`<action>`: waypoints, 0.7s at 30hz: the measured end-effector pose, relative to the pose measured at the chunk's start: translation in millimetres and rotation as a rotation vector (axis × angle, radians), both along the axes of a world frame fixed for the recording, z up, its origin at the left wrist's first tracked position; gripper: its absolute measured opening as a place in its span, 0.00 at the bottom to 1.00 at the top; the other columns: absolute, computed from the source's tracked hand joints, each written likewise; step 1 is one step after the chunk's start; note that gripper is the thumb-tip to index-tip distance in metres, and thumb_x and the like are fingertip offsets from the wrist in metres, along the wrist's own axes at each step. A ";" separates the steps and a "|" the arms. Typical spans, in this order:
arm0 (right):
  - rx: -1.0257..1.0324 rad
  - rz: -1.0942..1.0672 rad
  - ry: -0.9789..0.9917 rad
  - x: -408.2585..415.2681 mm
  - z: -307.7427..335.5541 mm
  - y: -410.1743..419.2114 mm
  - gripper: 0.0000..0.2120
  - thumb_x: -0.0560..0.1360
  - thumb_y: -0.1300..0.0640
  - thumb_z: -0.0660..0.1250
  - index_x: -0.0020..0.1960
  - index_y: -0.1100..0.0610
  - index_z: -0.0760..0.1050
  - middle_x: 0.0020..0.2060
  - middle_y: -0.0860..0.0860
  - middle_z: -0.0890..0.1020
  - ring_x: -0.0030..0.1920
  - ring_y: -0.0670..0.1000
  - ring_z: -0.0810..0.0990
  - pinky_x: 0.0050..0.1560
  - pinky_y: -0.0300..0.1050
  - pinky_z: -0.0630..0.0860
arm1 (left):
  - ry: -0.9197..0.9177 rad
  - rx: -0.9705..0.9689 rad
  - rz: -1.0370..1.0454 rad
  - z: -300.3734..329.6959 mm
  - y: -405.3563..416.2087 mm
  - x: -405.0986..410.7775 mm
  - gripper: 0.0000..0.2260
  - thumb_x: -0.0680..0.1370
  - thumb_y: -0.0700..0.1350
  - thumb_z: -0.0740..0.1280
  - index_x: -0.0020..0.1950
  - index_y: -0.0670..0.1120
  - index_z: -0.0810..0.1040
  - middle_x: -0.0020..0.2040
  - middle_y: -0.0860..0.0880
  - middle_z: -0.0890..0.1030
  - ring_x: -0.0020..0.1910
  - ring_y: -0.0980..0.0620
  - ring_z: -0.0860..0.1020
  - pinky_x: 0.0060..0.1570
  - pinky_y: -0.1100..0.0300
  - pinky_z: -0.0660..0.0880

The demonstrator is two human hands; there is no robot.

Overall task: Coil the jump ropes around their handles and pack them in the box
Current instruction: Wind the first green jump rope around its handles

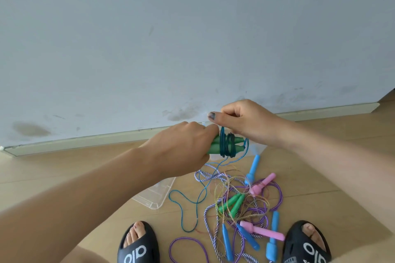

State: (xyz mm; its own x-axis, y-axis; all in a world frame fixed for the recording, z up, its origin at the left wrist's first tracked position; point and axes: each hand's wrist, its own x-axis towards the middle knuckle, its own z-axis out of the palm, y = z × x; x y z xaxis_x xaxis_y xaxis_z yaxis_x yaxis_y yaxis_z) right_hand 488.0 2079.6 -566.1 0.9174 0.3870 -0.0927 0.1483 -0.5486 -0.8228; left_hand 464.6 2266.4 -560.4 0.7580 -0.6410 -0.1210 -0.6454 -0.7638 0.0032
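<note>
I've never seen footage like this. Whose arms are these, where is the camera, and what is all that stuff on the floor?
There is no machine here: a person wears one wide-angle camera on the head, looking down past both arms to the wooden floor and the pale wall.

The left hand grips a pair of green handles held side by side. Dark teal cord is already looped around them several times. The right hand, fingers curled, pinches the same cord just above the handles, and its loose end trails down to the floor.

Below lies a tangle of other jump ropes: blue, pink and green handles with purple, striped and glittery cords. A clear plastic box sits partly hidden under the left forearm. At the bottom are the person's feet in black sandals.
</note>
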 end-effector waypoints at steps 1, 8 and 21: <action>0.028 0.008 0.054 0.3 -1.6 1.2 0.27 0.77 0.40 0.65 0.31 0.57 0.61 0.27 0.50 0.60 0.31 0.52 0.59 0.32 0.46 0.56 | -0.001 -0.043 -0.013 1.0 1.0 -0.5 0.08 0.76 0.45 0.61 0.53 0.48 0.65 0.40 0.52 0.70 0.37 0.45 0.70 0.29 0.55 0.61; 0.325 0.003 0.357 -9.3 -16.6 15.8 0.17 0.83 0.57 0.60 0.37 0.63 0.71 0.25 0.51 0.69 0.24 0.43 0.67 0.27 0.33 0.65 | 0.056 -0.372 0.051 1.7 13.6 -4.0 0.14 0.71 0.45 0.64 0.55 0.56 0.70 0.33 0.53 0.73 0.32 0.48 0.71 0.31 0.51 0.73; 0.014 -0.210 0.247 -31.6 -37.1 36.6 0.23 0.82 0.48 0.53 0.31 0.56 0.55 0.22 0.49 0.61 0.26 0.52 0.60 0.29 0.42 0.58 | 0.103 -0.449 0.382 -6.2 19.3 11.5 0.04 0.75 0.42 0.62 0.42 0.44 0.69 0.33 0.46 0.73 0.32 0.44 0.70 0.27 0.56 0.64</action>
State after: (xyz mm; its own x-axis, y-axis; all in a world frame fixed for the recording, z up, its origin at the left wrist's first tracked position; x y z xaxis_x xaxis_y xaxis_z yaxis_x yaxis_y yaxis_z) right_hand 456.5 2116.2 -603.2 0.9278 0.1942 -0.3187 -0.1723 -0.5345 -0.8274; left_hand 476.2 2285.7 -566.6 0.9436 -0.3308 0.0132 -0.3044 -0.8511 0.4278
